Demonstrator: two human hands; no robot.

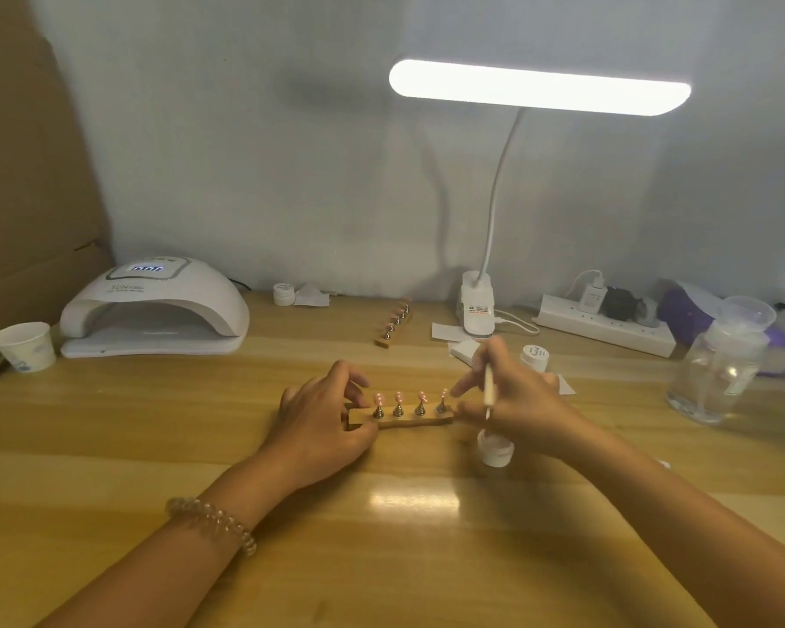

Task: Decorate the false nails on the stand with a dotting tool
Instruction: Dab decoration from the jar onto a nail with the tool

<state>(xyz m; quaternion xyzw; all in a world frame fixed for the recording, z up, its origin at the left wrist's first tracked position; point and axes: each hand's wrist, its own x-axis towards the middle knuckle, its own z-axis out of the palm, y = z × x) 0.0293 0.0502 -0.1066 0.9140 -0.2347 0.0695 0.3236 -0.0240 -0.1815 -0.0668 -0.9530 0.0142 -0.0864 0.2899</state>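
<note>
Head view: your left grip (322, 419) pinches the stand (399, 422) by its nine o'clock end on the desk (155, 446), four pink nails (399, 397) atop. At its three o'clock, your right grip (517, 401) pinches the dotting tool (489, 392), tip toward a jar (496, 450).

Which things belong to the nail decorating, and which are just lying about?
In use: nail stand, held by left hand; dotting tool in right hand; white pot by its tip.
Lying about: curing lamp, paper cup, second stand, power strip, glass jar.

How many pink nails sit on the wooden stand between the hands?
4 nails, spaced left to right along the stand. The left hand may hide another at the left end.
</note>
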